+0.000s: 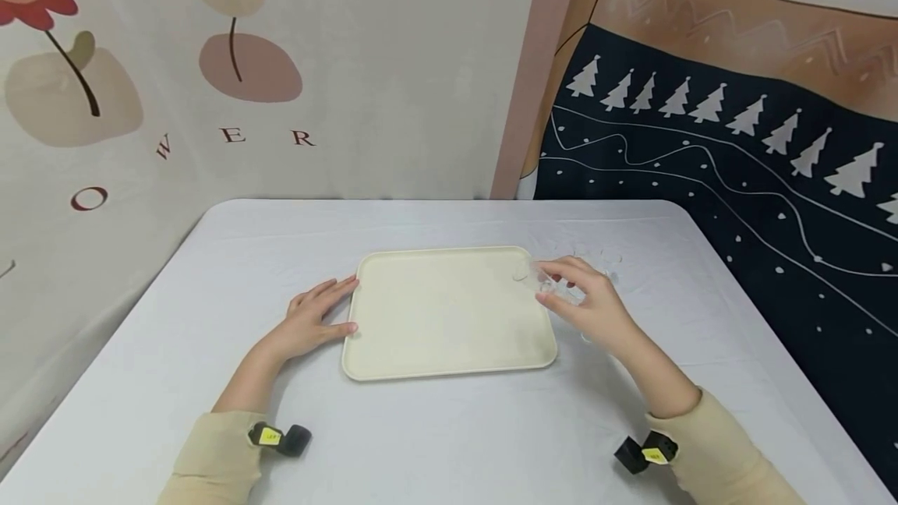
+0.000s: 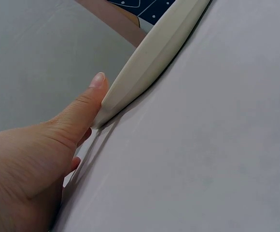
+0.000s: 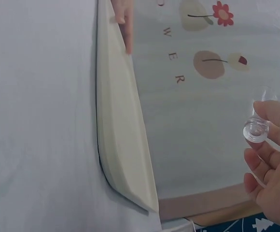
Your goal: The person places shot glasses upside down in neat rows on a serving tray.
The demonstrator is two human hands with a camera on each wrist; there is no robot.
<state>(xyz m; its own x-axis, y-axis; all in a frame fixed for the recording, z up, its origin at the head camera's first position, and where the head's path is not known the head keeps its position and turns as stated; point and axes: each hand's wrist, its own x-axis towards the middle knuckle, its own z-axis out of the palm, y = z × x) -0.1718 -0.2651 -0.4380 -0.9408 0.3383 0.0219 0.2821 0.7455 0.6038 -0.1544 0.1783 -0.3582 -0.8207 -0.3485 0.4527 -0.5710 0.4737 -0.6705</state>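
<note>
A cream rectangular tray [image 1: 449, 318] lies on the white-covered table. At its left edge, my left hand [image 1: 309, 322] rests with extended fingers and thumb touching the rim; the left wrist view shows the thumb [image 2: 84, 104] against the tray's side [image 2: 149, 58]. Over the tray's upper right corner, my right hand [image 1: 585, 298] pinches a small clear glass [image 3: 257, 129] between thumb and fingers. The glass is tilted, its thick round base facing the right wrist camera. Its far end is hard to make out because it is transparent.
Faint clear objects [image 1: 612, 259] stand on the table behind and beside the right hand, partly hidden by it; their shapes are hard to tell. The white tablecloth [image 1: 449, 443] extends around the tray. Printed cloths [image 1: 393, 100] hang beyond the table's back edge.
</note>
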